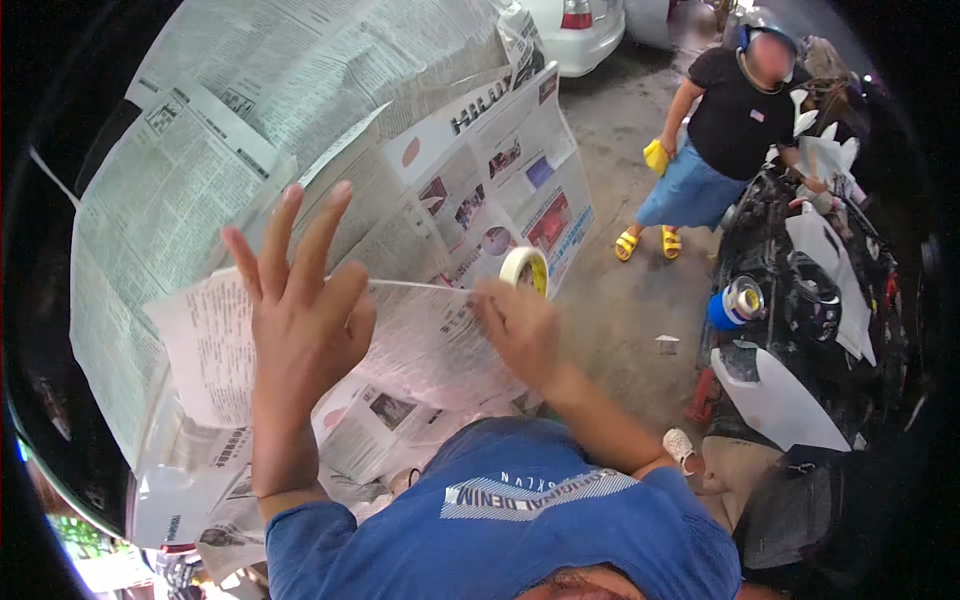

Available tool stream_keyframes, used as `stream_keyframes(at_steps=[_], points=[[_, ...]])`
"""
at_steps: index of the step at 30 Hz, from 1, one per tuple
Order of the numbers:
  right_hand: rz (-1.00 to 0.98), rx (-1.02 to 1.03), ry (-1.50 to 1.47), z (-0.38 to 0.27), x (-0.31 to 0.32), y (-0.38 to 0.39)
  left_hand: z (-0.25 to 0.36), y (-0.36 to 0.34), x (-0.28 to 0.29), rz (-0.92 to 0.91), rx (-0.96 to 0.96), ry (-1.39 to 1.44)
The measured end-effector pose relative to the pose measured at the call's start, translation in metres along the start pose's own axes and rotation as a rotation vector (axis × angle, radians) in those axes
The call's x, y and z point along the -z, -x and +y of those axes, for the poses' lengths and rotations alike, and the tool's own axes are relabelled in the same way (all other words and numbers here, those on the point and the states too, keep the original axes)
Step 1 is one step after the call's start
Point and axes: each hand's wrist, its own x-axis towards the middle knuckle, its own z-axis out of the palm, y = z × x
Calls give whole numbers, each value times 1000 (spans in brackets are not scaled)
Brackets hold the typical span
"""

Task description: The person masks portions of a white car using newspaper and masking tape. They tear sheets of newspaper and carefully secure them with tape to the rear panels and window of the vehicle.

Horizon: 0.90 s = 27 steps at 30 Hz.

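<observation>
A narrow pale strip of masking tape [420,287] is stretched taut between my two hands. My left hand [305,310] pinches its left end between thumb and forefinger, the other fingers spread upward. At the strip's other end, my right hand [525,330] is closed around the near side of a cream masking tape roll [524,262], partly hiding it. Behind both hands, overlapping newspaper sheets [350,60] cover a large surface, probably part of a vehicle. A loose-edged newspaper sheet [205,340] lies under my left hand and wrist.
A person [745,120] in a dark shirt stands at the far right with a yellow cloth [656,157]. Nearby a dark bench [770,230] carries white panels [785,405] and a blue tape roll [735,303]. A white car [580,35] is parked at the back.
</observation>
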Motion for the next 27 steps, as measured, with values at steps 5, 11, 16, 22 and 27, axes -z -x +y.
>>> stream_keyframes(at_steps=[5,11,16,22,27], points=[[14,1,-151,62,-27,-43,-4,-66,-40,2,-89,-54],[-72,175,-113,127,-68,-89,-22,-150,-115,-47,-235,-189],[-125,148,-120,151,-81,-126,-34,-195,-165,-110,-267,-287],[-255,59,-135,167,-85,-147,-31,-211,-191,-164,-296,-385],[-334,72,-124,175,-86,-155,-31,-219,-193,-162,-257,-422]])
